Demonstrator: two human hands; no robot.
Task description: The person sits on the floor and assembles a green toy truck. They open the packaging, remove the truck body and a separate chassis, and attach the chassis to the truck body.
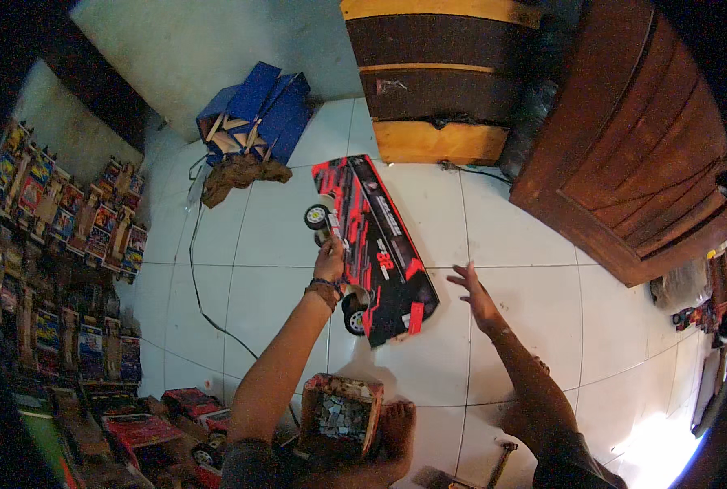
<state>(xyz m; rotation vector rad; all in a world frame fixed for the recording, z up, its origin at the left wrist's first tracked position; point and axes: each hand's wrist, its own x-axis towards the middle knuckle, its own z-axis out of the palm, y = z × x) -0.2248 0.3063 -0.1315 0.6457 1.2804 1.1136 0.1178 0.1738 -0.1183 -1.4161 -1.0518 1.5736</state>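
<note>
A long black toy bus [380, 244] with red and white graphics is held tilted above the white tiled floor in the middle of the view. Its wheels, with pale hubs, face left. My left hand [328, 261] grips the wheel side between the two visible wheels, fingers closed round its lower edge. To the right of the bus, my right hand [478, 301] is apart from it, fingers spread and nothing in them. Below the bus, by my bare foot [398, 428], stands a small box [373, 391] of small, flat, greyish pieces.
A hammer-like tool [502, 464] lies at the lower right. Many toy vehicles [143, 436] and colourful pieces line the left side. Blue panels [262, 110] and a brown lump [237, 179] lie at the back, near a dark cable [200, 285]. A wooden door [624, 155] stands right.
</note>
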